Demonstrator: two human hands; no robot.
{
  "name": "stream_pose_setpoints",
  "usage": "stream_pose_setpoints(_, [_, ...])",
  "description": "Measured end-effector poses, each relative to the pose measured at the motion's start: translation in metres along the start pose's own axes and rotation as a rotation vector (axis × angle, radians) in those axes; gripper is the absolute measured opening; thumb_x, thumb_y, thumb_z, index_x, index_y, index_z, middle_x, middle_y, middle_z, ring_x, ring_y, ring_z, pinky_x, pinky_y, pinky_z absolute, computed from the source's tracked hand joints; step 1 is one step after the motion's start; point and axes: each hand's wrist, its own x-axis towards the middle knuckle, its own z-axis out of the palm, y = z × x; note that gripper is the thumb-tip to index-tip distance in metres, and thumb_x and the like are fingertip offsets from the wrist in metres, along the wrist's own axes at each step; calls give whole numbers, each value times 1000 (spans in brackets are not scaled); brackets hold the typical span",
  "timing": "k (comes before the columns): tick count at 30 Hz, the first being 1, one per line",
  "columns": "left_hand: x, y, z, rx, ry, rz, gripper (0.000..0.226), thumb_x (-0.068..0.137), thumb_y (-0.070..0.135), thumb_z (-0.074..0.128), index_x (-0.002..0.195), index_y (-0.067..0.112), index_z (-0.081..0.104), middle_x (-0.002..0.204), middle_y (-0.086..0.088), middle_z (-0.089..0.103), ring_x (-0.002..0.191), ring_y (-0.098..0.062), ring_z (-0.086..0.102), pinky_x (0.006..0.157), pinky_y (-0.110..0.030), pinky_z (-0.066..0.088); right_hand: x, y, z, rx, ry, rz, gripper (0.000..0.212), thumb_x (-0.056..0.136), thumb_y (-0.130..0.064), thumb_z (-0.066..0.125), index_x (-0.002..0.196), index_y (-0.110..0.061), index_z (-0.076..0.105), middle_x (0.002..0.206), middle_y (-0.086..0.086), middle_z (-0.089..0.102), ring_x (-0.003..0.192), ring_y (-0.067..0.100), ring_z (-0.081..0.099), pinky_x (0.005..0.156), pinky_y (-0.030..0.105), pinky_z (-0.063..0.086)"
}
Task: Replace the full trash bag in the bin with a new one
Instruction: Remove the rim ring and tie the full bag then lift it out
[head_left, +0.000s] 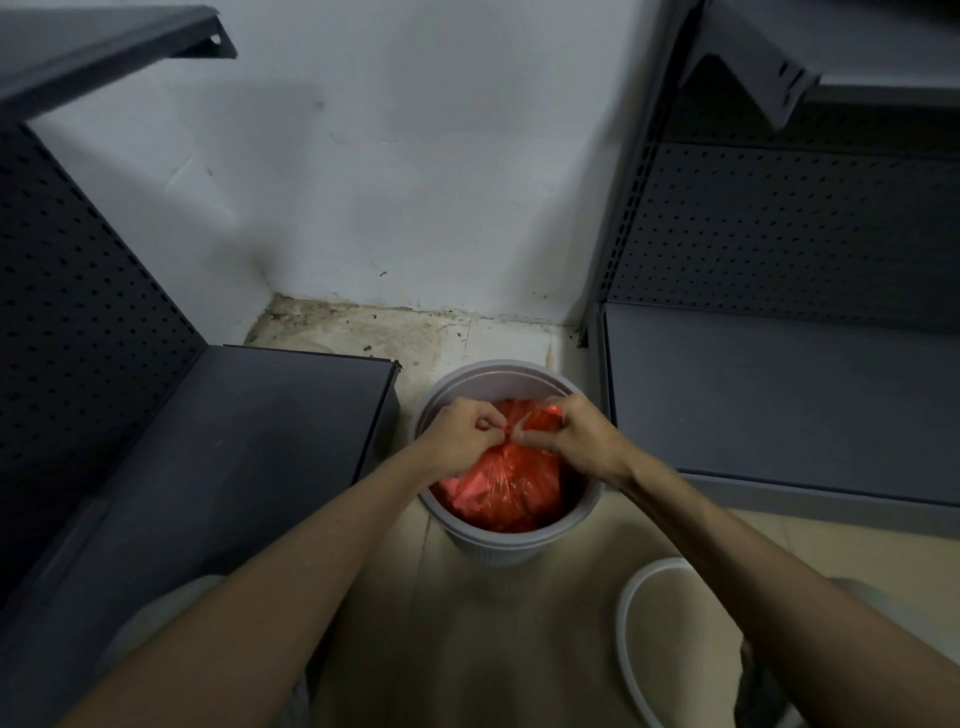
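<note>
A round grey bin (501, 543) stands on the floor between two shelf units. A full red trash bag (506, 486) sits inside it, its top gathered at the middle. Over the bin's mouth, my left hand (462, 434) pinches the bag's gathered top from the left. From the right, my right hand (571, 434) grips the same bunched plastic, and the fingertips of both hands almost meet. A white ring (631, 639), looking like the bin's loose rim, lies on the floor at the lower right.
A dark grey metal shelf unit (234, 447) with a pegboard back stands close on the left. A second shelf unit (779, 395) is on the right. Behind the bin a white wall (415, 182) meets a dirty tiled floor (395, 327).
</note>
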Motion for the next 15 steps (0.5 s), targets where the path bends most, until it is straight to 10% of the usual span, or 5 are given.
stream_pose_setpoints(8, [-3, 2, -2, -57, 5, -69, 10, 88, 18, 69, 98, 18, 67, 96, -3, 67, 64, -7, 56, 54, -22, 43, -1, 10, 18, -291, 157, -77, 13, 87, -15, 69, 96, -17, 78, 93, -2, 61, 87, 14, 57, 84, 26, 45])
stream_pose_setpoints(15, [-7, -2, 8, 32, 115, -36, 19, 81, 21, 75, 93, 23, 61, 88, 1, 62, 90, -22, 63, 84, -41, 53, -3, 7, 28, -28, 239, -32, 11, 83, -10, 72, 90, -15, 79, 78, -18, 68, 77, 0, 64, 80, 17, 47])
